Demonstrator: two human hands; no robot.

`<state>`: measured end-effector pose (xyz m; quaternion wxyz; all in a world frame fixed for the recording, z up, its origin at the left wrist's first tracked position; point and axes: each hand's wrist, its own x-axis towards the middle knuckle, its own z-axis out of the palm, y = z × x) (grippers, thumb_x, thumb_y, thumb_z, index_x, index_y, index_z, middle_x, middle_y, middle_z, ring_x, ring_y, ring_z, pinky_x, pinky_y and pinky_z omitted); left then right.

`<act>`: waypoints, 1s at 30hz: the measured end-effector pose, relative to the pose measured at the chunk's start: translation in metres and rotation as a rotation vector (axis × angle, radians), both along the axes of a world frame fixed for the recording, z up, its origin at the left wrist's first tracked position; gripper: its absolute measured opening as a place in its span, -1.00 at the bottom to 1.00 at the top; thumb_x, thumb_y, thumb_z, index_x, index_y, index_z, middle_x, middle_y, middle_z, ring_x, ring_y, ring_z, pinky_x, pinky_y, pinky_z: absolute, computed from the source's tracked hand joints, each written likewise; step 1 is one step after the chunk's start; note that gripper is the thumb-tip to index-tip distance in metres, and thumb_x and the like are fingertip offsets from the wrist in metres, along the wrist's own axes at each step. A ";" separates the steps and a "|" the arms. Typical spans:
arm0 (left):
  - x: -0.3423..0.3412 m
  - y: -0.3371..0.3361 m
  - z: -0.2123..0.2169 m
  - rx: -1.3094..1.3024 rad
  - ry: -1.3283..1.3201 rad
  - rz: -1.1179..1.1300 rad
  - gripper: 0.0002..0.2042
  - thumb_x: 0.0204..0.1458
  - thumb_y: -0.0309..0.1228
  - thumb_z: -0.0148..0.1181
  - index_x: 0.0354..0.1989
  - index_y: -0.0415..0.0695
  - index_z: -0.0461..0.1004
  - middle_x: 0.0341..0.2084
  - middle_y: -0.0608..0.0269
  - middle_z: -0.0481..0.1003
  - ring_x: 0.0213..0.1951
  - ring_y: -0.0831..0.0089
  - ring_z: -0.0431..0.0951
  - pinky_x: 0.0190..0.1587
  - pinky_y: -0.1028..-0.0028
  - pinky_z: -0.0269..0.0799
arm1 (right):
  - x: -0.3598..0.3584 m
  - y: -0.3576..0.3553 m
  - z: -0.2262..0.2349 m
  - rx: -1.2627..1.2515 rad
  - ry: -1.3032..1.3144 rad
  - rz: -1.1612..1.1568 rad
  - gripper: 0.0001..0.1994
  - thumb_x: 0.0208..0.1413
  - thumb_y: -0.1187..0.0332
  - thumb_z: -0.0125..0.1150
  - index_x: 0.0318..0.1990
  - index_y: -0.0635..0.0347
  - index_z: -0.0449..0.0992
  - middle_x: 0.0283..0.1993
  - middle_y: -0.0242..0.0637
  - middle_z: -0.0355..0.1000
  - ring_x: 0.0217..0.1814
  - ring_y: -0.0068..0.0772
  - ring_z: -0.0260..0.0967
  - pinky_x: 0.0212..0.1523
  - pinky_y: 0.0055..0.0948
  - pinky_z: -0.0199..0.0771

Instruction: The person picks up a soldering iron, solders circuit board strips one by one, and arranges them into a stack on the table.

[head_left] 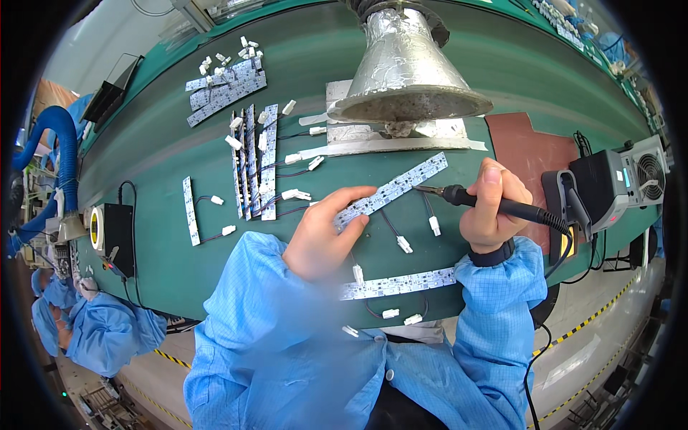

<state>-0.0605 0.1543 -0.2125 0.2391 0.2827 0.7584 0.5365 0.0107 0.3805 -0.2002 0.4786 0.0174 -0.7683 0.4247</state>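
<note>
Between the thumb and fingers of my left hand [326, 233] is a long, narrow circuit board strip [401, 183], tilted up toward the right. Wires with white connectors [405, 244] hang from it over the mat. My right hand [494, 204] grips a soldering iron [512, 208] like a pen. Its tip points left and lies close to the strip's lower edge; whether it touches, I cannot tell. Nearer to me, another circuit board strip [408, 284] lies flat on the green mat [301, 261], with white connectors below it.
Several upright strips [269, 161] with wired connectors lie left of centre, and a stack of strips [228, 92] sits farther back. A metal fume hood [408, 68] hangs over the far middle. At right stand a soldering station [609, 188] and a brown pad [527, 147]; a co-worker [107, 322] is at left.
</note>
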 end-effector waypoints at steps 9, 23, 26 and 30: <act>0.003 -0.002 0.004 -0.024 0.095 0.007 -0.63 0.02 -0.62 0.16 0.06 -0.28 0.44 -0.11 0.06 0.52 -0.04 0.34 0.52 0.07 0.45 0.36 | 0.002 0.035 0.004 -0.217 0.071 -0.237 -0.65 0.22 0.38 0.04 -0.61 0.35 0.37 -0.65 -0.36 0.28 -0.58 -0.63 0.16 -0.51 -0.59 0.13; 0.004 0.004 0.002 -0.059 0.215 0.036 -0.64 -0.01 -0.62 0.18 0.03 -0.29 0.46 -0.17 -0.01 0.53 -0.13 0.23 0.55 -0.03 0.41 0.40 | -0.009 0.037 -0.009 -0.130 0.015 -0.238 -0.63 0.23 0.38 0.06 -0.65 0.33 0.34 -0.71 -0.47 0.20 -0.62 -0.71 0.06 -0.60 -0.59 0.00; 0.004 0.004 0.002 -0.061 0.235 0.032 -0.64 -0.01 -0.61 0.18 0.03 -0.29 0.46 -0.16 -0.01 0.53 -0.12 0.23 0.55 -0.02 0.42 0.39 | -0.010 0.034 -0.008 -0.162 0.026 -0.226 -0.62 0.23 0.38 0.07 -0.65 0.32 0.33 -0.71 -0.47 0.19 -0.62 -0.71 0.06 -0.60 -0.58 -0.01; 0.005 0.004 0.003 -0.048 0.244 0.038 -0.63 -0.01 -0.61 0.18 0.03 -0.29 0.46 -0.16 -0.01 0.53 -0.12 0.24 0.55 -0.01 0.42 0.39 | -0.010 0.035 -0.008 -0.157 0.028 -0.221 -0.61 0.23 0.37 0.07 -0.66 0.32 0.32 -0.71 -0.46 0.19 -0.62 -0.70 0.05 -0.60 -0.57 -0.02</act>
